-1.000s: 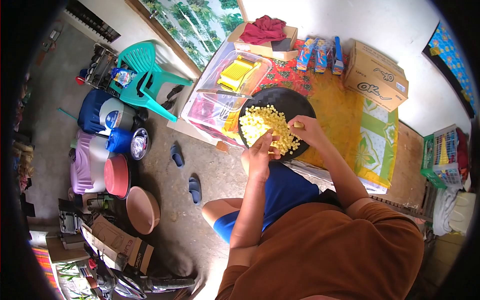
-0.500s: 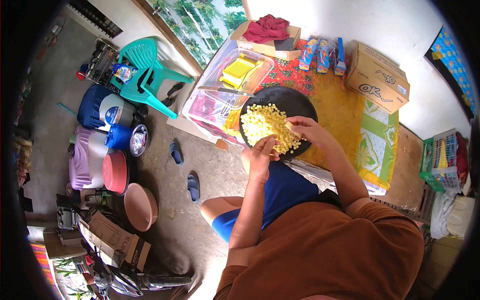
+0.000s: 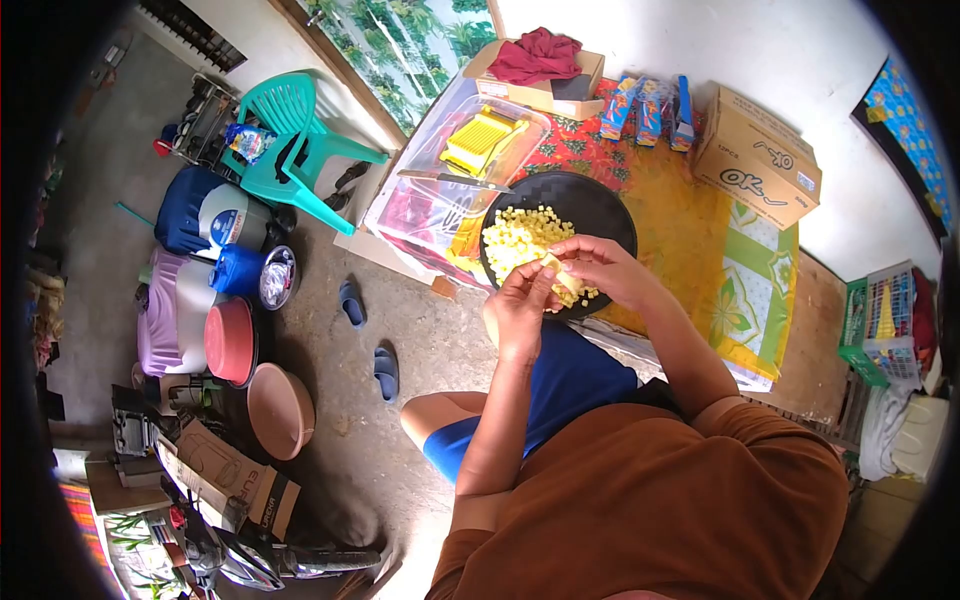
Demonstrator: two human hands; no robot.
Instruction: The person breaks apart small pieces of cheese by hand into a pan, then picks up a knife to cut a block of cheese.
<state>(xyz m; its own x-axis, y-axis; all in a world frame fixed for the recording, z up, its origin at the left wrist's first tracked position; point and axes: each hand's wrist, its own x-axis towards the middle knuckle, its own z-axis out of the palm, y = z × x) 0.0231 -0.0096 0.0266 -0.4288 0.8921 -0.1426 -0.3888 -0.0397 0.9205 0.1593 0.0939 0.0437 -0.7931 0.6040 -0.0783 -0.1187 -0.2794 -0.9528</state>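
Observation:
A round black tray point(image 3: 600, 205) on the table holds a heap of small pale yellow cubes point(image 3: 520, 238). Over its near edge, my left hand point(image 3: 520, 305) and my right hand point(image 3: 605, 270) meet, fingers bent inward. Between their fingertips is a pale yellow piece point(image 3: 552, 264), larger than the cubes, which both hands pinch. The fingers partly cover the cubes below. Left of the tray, a knife point(image 3: 455, 181) lies across a clear plastic container point(image 3: 535, 130), with a yellow slicer point(image 3: 483, 140) inside the container.
Behind the tray are an open box point(image 3: 545, 95) with a dark red cloth, blue packets point(image 3: 648, 112) and a cardboard carton point(image 3: 757, 160). A green chair point(image 3: 285, 150), basins point(image 3: 280, 410) and slippers point(image 3: 386, 374) are on the floor to the left.
My hands have come together over the tray. My right hand has moved slightly down and left, and the yellow piece is now between the fingertips of both hands.

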